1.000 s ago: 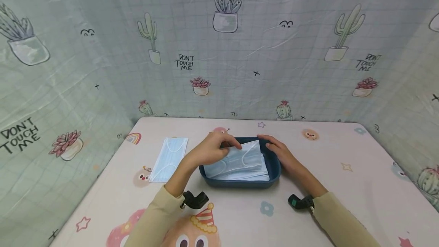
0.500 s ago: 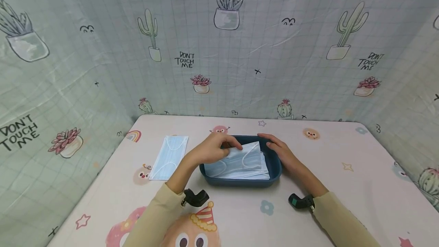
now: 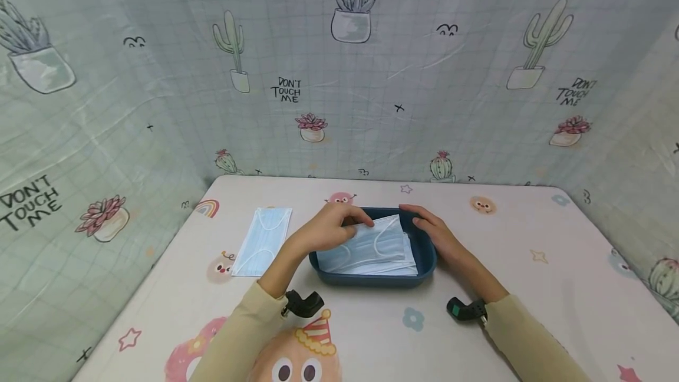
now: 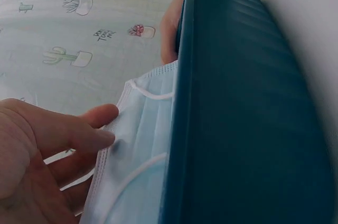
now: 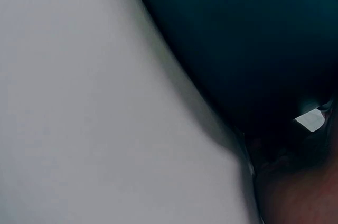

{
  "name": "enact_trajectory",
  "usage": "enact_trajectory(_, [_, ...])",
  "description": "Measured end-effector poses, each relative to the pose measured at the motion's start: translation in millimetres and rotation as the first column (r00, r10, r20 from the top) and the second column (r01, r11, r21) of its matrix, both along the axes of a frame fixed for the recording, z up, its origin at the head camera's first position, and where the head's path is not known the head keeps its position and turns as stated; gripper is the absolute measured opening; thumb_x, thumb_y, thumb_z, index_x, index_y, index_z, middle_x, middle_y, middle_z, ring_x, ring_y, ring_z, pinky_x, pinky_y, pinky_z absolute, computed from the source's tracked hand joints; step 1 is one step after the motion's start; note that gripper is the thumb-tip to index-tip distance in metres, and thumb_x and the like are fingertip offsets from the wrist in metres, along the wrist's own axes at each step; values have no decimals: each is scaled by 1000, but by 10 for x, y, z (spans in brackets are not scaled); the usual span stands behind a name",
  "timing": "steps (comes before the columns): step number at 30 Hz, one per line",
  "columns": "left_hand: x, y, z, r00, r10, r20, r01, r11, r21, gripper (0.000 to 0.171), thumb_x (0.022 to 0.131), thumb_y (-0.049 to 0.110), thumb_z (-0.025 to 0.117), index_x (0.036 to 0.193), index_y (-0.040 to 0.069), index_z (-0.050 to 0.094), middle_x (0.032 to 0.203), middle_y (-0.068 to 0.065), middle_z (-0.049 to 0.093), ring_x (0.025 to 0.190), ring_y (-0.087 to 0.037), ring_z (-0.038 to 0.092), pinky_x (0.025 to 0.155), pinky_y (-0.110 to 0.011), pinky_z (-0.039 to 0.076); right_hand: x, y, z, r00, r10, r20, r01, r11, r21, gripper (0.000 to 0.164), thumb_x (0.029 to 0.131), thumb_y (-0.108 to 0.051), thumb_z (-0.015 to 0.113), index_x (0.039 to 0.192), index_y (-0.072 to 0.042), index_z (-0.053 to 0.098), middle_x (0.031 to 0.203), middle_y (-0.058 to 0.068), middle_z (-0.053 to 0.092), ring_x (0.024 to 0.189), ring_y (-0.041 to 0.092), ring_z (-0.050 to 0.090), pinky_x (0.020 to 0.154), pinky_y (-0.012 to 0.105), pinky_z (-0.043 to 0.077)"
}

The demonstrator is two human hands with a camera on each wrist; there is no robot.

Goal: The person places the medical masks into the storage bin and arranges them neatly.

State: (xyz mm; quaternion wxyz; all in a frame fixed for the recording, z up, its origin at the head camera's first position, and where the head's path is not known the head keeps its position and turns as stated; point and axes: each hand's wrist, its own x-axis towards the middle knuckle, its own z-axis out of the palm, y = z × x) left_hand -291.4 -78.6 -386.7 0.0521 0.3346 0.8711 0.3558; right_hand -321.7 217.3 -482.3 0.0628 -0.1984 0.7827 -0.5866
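A dark blue plastic bin [image 3: 371, 281] stands on the table with several light blue face masks inside, partly overlapping. My left hand [image 3: 335, 227] reaches over its left side, pinching the upper edge of the topmost face mask [image 3: 389, 243]. The left wrist view shows this face mask [image 4: 140, 123] slanting up above the rim, thumb and fingers at its edge, ear loops visible. At the right end, my right hand [image 3: 437, 234] holds the rim, thumb over the inner side. Much of the right hand is dark or cut off in the right wrist view.
Another face mask [image 3: 262, 241] lies flat on the table left of the bin, partly behind the left forearm. The table [image 3: 509, 287] has a printed cover. A curtain [image 3: 392, 75] with cactus drawings hangs behind and along both sides.
The head view has tilted slightly, so everything sits a little higher. Both hands, the bin and the masks keep almost the same places.
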Motion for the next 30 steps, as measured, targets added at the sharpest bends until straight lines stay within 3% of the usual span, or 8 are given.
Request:
enact_trajectory(6, [3,14,-7,998,63,-11,-63,998,-1,27,97,4,62,121,9,75,115,-5,75,93,-16,62,84,-27,53,-25,-10,25,1000,-2,-4,2,1000,7,46,111,-14,34,156,-10,44,166,15,36,158,38,23,128,62,11])
enact_trajectory(10, [-1,23,-14,996,83,-25,-83,996,-12,27,96,2,62,119,10,76,115,-5,75,95,-17,63,87,-30,54,-21,-7,28,1000,-1,-7,1,1000,11,46,111,-14,34,156,-10,43,166,16,36,159,38,23,128,63,11])
enact_trajectory(30, [-63,9,-97,992,106,-74,-112,990,-81,33,93,-5,59,113,11,79,113,-4,77,90,-15,60,80,-28,49,4,4,8,1000,5,9,-5,1000,-5,47,111,-14,33,156,-10,42,167,16,35,158,38,24,128,62,13])
